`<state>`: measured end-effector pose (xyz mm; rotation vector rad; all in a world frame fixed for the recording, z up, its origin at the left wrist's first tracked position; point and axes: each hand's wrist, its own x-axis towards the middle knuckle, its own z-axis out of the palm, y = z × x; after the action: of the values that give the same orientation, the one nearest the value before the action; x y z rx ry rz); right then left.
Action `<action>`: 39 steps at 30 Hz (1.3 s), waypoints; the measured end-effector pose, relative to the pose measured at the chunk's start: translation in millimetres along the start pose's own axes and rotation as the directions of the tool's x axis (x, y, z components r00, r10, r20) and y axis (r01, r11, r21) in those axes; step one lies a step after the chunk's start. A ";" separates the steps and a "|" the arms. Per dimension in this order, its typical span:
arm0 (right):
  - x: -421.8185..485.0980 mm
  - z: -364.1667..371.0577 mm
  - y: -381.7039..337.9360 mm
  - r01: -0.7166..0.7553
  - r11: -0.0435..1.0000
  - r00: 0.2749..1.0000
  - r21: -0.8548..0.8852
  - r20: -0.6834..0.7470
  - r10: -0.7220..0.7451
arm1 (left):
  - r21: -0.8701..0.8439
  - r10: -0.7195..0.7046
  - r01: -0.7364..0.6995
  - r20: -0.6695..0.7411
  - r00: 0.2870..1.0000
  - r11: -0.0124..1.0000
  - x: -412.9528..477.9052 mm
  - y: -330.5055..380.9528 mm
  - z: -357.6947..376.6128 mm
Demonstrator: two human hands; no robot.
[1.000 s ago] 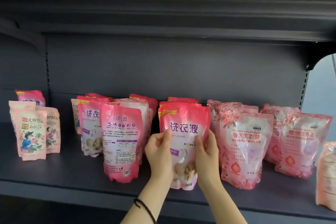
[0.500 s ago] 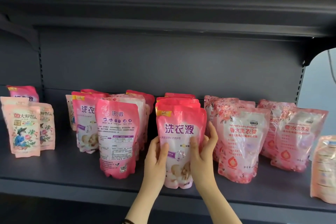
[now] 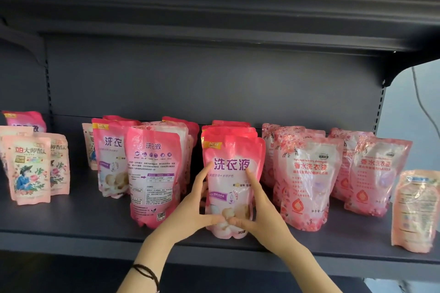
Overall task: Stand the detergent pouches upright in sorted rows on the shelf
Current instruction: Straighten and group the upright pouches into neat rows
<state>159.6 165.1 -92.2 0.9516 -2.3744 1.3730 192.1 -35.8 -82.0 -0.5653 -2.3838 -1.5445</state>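
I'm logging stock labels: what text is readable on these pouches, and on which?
"洗衣液": held pink pouch.
"NEW": yellow corner tag on it.
"洗衣液": back-facing pink pouch.
"香水洗衣液": floral pouch.
Fine print everywhere and titles on the peach pouches: too small or blurred.

Front pouch [image 3: 234, 150] pink with white centre; left pouches [image 3: 29, 169] peach, floral; shelf [image 3: 71, 216] dark grey.

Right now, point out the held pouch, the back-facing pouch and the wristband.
Held pouch [image 3: 232, 164]: head view, front lettering.
Back-facing pouch [image 3: 152, 166]: head view, text panel.
Wristband [image 3: 148, 273]: head view, black cord.
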 end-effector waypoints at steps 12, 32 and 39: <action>31.6 3.3 14.5 0.012 0.995 0.998 -0.096 -0.058 -0.017 | 0.090 0.046 -0.038 -0.089 0.995 0.995 27.4 -7.5 5.7; 111.8 -98.2 -60.0 0.242 0.801 0.941 -0.548 -0.069 -0.332 | 0.951 0.252 -0.062 -0.018 0.968 0.303 93.3 117.6 -52.0; 154.1 -122.8 -134.4 0.296 0.588 0.865 -0.753 0.473 0.170 | 0.929 0.067 -0.214 0.203 0.977 0.301 108.1 150.8 -81.1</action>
<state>114.8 157.3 141.9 1.1362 -2.8018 -0.1662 162.2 -34.5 118.3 -0.5261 -2.6656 0.2083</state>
